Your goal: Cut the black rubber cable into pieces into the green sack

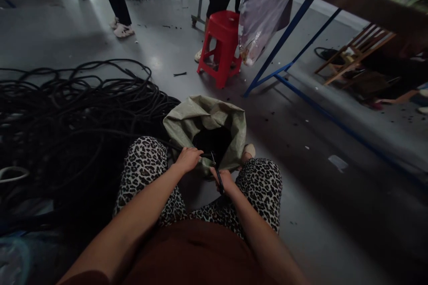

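Observation:
My left hand (pixel 189 159) is closed around a black cable (pixel 172 144) that runs in from the left. The cable's end points over the mouth of a greenish woven sack (pixel 180 118), which stands between my knees with its rim folded outward. In my right hand (pixel 227 181) is a pair of black-handled scissors (pixel 219 178), with the blades pointing up toward the cable end. Whether the blades touch the cable I cannot tell. Dark contents inside the sack are too shadowed to make out.
A large heap of black cable (pixel 100 107) spreads on the floor to my left. Ahead stand a red stool (pixel 220 49) and a clear plastic bag (pixel 261 18) by a blue-legged table (pixel 284 40). Two people's legs show farther back. Small scraps dot the floor.

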Demonstrator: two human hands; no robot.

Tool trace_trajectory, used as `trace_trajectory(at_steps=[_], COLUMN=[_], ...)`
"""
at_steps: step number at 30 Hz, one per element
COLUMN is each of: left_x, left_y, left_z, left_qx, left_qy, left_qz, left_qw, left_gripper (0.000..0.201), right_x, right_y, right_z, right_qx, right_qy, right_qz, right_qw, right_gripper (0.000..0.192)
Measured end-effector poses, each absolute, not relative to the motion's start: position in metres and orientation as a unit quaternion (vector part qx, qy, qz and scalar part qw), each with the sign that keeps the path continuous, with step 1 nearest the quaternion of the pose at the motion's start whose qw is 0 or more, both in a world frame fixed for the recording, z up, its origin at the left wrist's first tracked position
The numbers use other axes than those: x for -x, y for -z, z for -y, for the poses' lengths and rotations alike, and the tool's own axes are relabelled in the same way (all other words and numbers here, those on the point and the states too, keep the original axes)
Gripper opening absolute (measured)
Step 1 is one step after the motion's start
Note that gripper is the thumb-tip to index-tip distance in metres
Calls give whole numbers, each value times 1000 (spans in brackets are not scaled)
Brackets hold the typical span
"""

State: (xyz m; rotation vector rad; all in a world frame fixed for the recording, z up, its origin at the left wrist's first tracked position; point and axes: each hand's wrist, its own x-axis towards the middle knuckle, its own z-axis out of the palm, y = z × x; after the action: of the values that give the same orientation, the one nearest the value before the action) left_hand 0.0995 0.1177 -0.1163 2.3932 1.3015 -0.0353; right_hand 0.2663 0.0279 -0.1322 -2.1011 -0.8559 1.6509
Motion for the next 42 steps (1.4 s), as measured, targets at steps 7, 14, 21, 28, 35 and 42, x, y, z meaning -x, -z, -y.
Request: trace_trajectory(at_steps=[7, 14, 21, 28, 35, 42], left_x=[-101, -101, -101, -102, -102, -101], left_y=[118, 123, 126, 128, 127, 129], left_z=[-118, -120, -122, -121, -122, -123], left_qx=[-863, -866, -867, -868, -864, -857], left_qy=[30, 28, 35, 39, 48, 36], left_qz=[-465, -461, -462, -463, -468, -476], left_qw=[196, 191, 183, 173, 178, 193], left_gripper=[29, 30, 30, 30, 31, 31], right_x=[-265, -266, -268, -269, -268, -268], right_y=[133, 141, 149, 146, 144, 143], right_z=[-28, -29, -28, -28, -27, -29], right_qx=[746, 756, 742, 743, 742, 759], right_qy=[-569, -557, -566, -558, -567, -565], right_qz=[315, 322, 333, 351, 338, 295], right_qw=[144, 120, 135, 118, 120, 131], right_gripper=[41, 38, 38, 39, 34, 34])
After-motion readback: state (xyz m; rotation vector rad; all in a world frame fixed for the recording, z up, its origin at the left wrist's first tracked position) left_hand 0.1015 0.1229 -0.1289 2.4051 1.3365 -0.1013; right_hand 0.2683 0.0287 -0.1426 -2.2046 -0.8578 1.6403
